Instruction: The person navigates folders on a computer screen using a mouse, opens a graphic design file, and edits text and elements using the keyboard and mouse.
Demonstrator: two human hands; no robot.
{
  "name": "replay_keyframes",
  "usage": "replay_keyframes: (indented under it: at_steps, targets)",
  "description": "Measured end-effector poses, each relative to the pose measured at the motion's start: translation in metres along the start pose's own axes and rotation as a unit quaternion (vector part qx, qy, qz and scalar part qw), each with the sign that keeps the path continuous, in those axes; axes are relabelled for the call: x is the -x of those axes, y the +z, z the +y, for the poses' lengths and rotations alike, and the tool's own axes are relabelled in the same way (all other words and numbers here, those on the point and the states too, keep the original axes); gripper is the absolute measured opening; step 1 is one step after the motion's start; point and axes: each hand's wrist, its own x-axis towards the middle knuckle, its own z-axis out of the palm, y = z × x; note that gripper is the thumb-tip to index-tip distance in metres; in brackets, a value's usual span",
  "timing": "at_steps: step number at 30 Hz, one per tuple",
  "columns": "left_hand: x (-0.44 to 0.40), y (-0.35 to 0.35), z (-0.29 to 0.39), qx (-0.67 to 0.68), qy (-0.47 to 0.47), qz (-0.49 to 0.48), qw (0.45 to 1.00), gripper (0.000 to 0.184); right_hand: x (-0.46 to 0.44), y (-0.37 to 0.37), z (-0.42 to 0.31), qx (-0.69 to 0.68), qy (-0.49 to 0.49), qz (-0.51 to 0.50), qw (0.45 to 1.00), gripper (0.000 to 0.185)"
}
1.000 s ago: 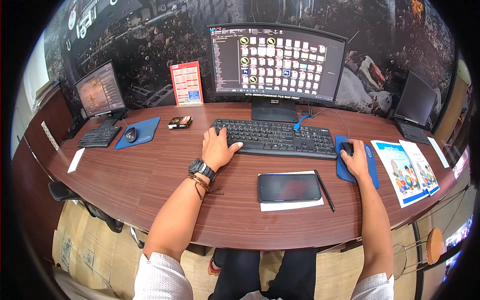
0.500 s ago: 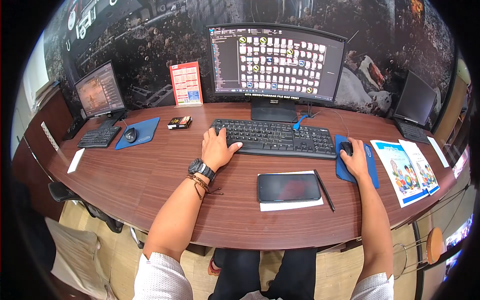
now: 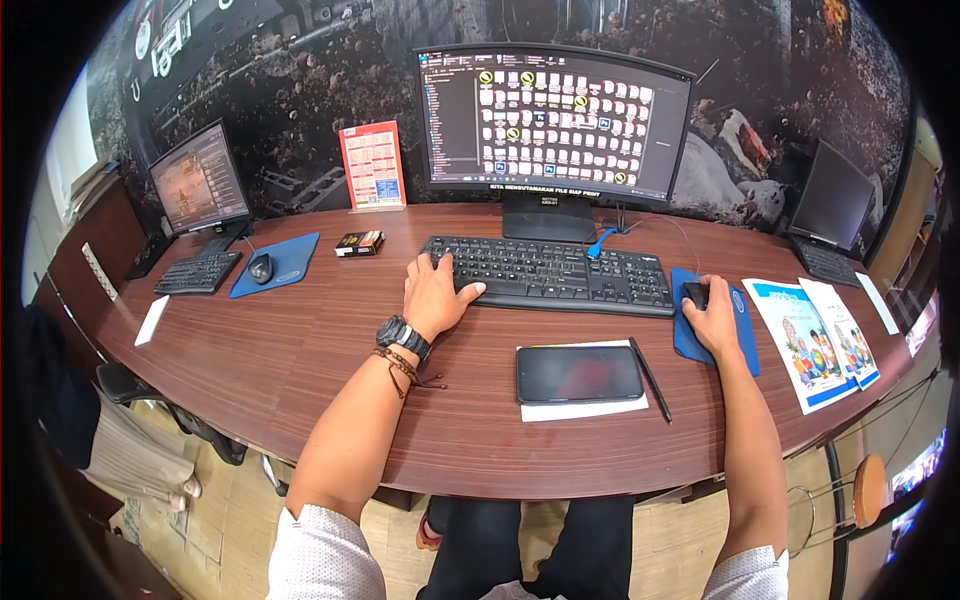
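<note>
My left hand [image 3: 434,300] rests on the left end of a black keyboard [image 3: 540,274], its fingers spread over the keys and the thumb stretched along the front edge. My right hand [image 3: 713,318] is curled over a black computer mouse [image 3: 695,294], which sits on a blue mouse pad [image 3: 740,335]. Behind the keyboard stands a monitor [image 3: 560,125] showing a window full of file icons. Between my forearms a dark smartphone [image 3: 580,374] lies on white paper, with a black pen [image 3: 650,380] beside it.
Printed booklets [image 3: 800,340] lie right of the mouse pad. At the left are a second monitor [image 3: 198,180], a keyboard [image 3: 197,273] and another mouse [image 3: 261,268]. A small box [image 3: 360,244] and a red-edged calendar [image 3: 373,168] stand near the back. Another person [image 3: 135,450] is at the far left.
The person at the far left has shifted, and more of their lower clothing and feet now show. My right hand has barely moved on the mouse; my left hand stays on the keyboard.
</note>
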Motion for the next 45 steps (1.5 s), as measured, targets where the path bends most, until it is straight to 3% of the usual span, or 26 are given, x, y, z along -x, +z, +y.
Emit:
replay_keyframes:
  at_steps: [17, 22, 45]
  targets:
    - [0.0012, 0.0004, 0.0008, -0.025, -0.003, 0.019, 1.0, 0.085, -0.0003, 0.0052, 0.0087, 0.015, -0.03, 0.009, 0.999, 0.053]
    - [-0.0018, -0.0034, -0.0018, 0.032, -0.101, -0.055, 0.993, 0.101, 0.0004, 0.0031, 0.0059, 0.015, -0.035, 0.01, 0.999, 0.05]
    - [-0.0018, -0.0025, -0.0023, 0.028, -0.1, -0.065, 0.992, 0.1, -0.0005, 0.0036, 0.0049, -0.003, -0.027, 0.024, 0.999, 0.044]
